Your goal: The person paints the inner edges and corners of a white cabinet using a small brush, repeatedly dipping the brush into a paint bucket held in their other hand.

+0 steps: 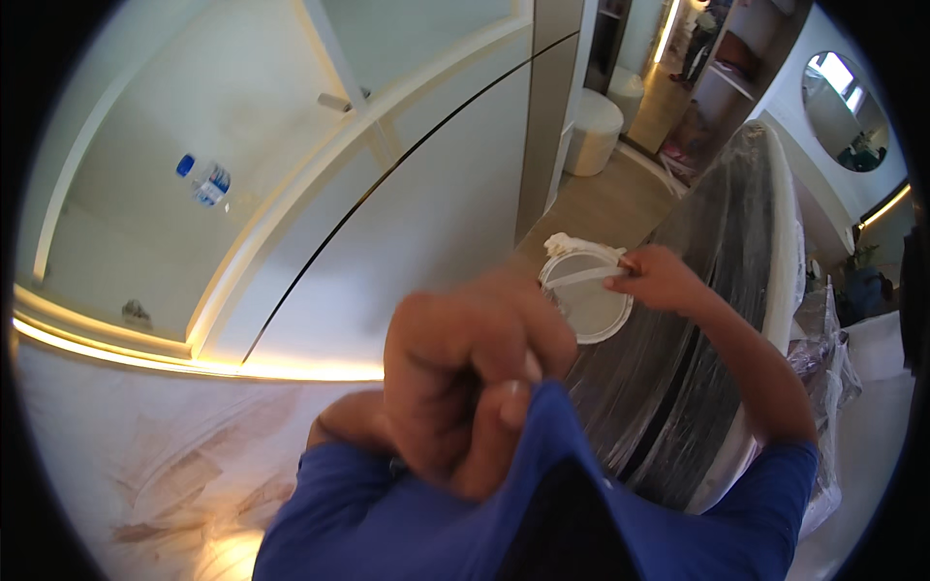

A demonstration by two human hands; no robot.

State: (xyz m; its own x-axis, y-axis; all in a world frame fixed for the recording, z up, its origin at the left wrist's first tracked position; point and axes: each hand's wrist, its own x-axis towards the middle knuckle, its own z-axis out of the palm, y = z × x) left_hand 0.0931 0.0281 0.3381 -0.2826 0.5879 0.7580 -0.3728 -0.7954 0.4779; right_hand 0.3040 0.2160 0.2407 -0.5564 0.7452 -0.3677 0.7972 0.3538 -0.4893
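Observation:
My left hand (475,378) is close to the camera, its fingers closed on the collar of my blue shirt (407,523). My right hand (661,279) reaches out over a round white bucket (599,324) and grips a flat pale blade (581,278) lying across the bucket's mouth. A lump of white paste (572,244) sits on the bucket's far rim. The bucket rests on a large rounded object wrapped in clear plastic film (697,358).
A pale wall with brownish smeared patches (165,474) fills the lower left, with a lit strip above it. A plastic water bottle (203,180) lies in a recessed niche. A white round stool (593,131) and shelves stand farther off; a round mirror (845,111) hangs upper right.

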